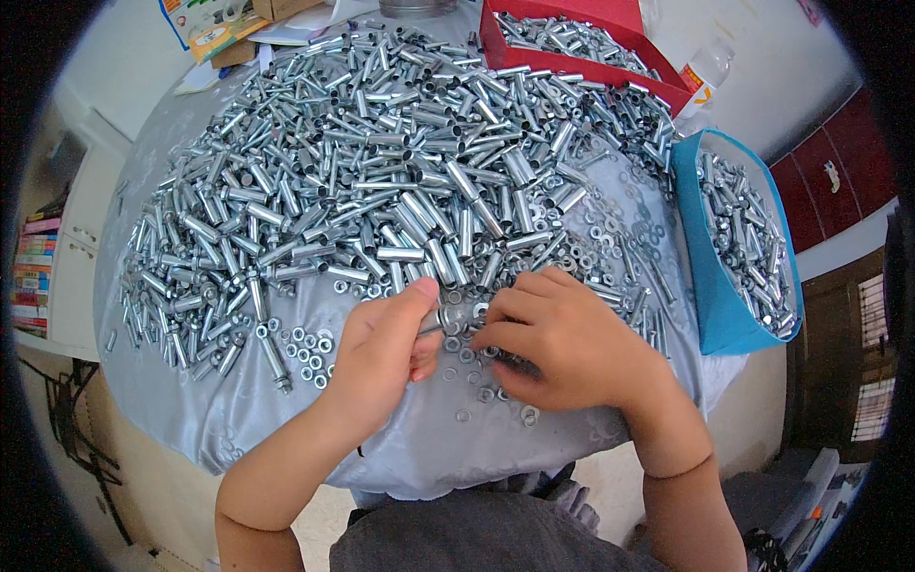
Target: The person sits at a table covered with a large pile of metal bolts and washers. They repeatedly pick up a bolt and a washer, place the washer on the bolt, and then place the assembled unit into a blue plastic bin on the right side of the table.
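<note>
Grey-clothed tabletop (286,419) heaped with metal sleeves (381,162): left hand (386,353) pinches a bolt (440,327) at the near edge, right hand (562,343) curls over loose washers (477,367), likely mid-assembly; fitting needs alignment.

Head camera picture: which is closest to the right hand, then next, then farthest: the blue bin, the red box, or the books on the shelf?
From the right hand:
1. Blue bin of metal sleeves, just to its right at the table's edge.
2. Red box, farther up at the table's back right.
3. Books, farthest, stacked on a shelf beyond the table's left side.
</note>
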`<state>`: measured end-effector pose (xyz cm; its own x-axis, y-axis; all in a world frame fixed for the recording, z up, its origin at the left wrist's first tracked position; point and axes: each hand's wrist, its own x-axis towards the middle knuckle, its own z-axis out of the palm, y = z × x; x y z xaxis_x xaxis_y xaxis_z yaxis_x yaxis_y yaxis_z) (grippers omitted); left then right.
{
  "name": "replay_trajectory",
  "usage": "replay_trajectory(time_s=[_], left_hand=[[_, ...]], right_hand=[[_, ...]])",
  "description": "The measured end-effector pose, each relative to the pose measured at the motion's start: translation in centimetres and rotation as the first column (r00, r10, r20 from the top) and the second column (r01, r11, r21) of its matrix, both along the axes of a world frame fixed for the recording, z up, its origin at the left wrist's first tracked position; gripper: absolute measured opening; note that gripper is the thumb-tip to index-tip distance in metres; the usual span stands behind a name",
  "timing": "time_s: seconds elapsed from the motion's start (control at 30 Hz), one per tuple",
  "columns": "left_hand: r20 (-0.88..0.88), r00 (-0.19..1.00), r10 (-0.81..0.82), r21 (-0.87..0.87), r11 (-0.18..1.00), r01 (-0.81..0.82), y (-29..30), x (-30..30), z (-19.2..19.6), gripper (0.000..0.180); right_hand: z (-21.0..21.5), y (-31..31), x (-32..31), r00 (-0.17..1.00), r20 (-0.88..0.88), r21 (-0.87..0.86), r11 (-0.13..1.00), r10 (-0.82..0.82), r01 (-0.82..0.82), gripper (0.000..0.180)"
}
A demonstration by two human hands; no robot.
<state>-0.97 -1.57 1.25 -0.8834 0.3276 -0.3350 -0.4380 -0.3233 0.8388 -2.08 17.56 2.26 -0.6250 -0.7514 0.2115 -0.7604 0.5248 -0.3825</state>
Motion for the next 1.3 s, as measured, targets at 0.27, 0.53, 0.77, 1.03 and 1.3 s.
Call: replay_trajectory(time_s=[0.27, 0.53, 0.77, 1.03, 1.3], left_hand=[[0.002, 1.000, 0.001, -0.021, 1.000, -0.001, 0.1, -0.1, -0.2, 0.040], [0.006, 1.000, -0.013, -0.027, 1.000, 0.013, 0.1, -0.2, -0.3, 0.041], [0.034, 0.993, -0.111, -0.135, 0.984, 0.115, 0.4, 0.2, -0.3, 0.044], [0.072, 0.986, -0.149, -0.112, 0.981, 0.157, 0.3, 0.1, -0.2, 0.042], [0.122, 0.976, -0.178, -0.051, 0.981, 0.185, 0.6, 0.2, 0.6, 0.043]], right_hand=[[0.1, 0.4, 0.0, 0.993, 0.119, -0.061, 0.998, 0.022, -0.015, 0.014], [1.4, 0.4, 0.0, 0.966, 0.258, -0.538, 0.829, -0.012, 0.154, 0.015], [0.6, -0.4, 0.7, 0.605, 0.757, -0.609, 0.606, 0.249, 0.512, 0.013], [0.1, -0.4, 0.3, 0.517, 0.787, -0.600, 0.615, 0.337, 0.512, 0.014], [0.3, -0.7, 0.8, 0.486, 0.776, -0.626, 0.582, 0.402, 0.518, 0.015]])
